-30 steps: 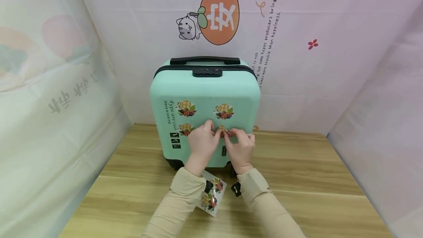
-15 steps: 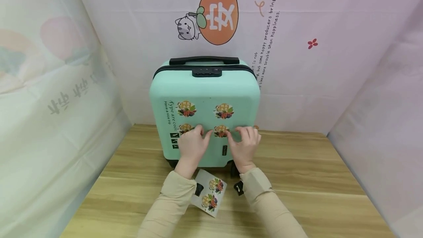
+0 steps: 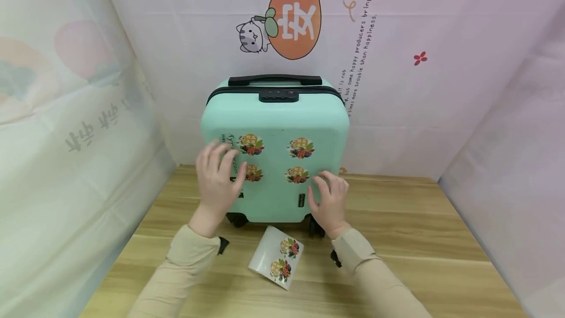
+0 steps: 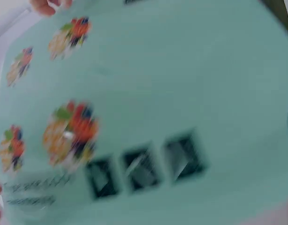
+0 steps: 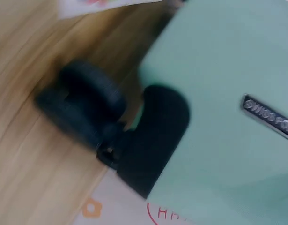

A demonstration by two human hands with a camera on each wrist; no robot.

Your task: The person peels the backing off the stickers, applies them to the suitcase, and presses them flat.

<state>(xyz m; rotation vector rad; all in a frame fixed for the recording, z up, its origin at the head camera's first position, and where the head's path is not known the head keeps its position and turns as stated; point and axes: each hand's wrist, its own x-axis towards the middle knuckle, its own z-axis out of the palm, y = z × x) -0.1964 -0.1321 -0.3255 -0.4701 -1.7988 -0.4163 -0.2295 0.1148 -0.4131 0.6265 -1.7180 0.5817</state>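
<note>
A mint-green suitcase [image 3: 273, 117] stands upright, with several round fruit stickers on its front. Loosely spread, the fingers of my left hand [image 3: 216, 175] hover before the suitcase's left side, holding nothing and covering part of its printed lettering. Beside the lower right sticker [image 3: 297, 175] is my right hand [image 3: 330, 198], its fingers loosely bent with nothing in them; whether they touch the shell I cannot tell. The lower left sticker [image 4: 71, 133] appears blurred in the left wrist view. On the table lies a white sticker sheet [image 3: 267, 254] bearing two more fruit stickers.
The wooden table [image 3: 419, 239] extends to both sides of the suitcase. Black caster wheels [image 5: 87, 93] support it, and a black carry handle [image 3: 274, 79] tops it. Printed cloth [image 3: 397, 112] hangs behind and at both sides.
Both hands have left the lower right sticker, which now shows in full. My left hand moved left and up; my right shifted slightly right and down. The sticker sheet is fully uncovered.
</note>
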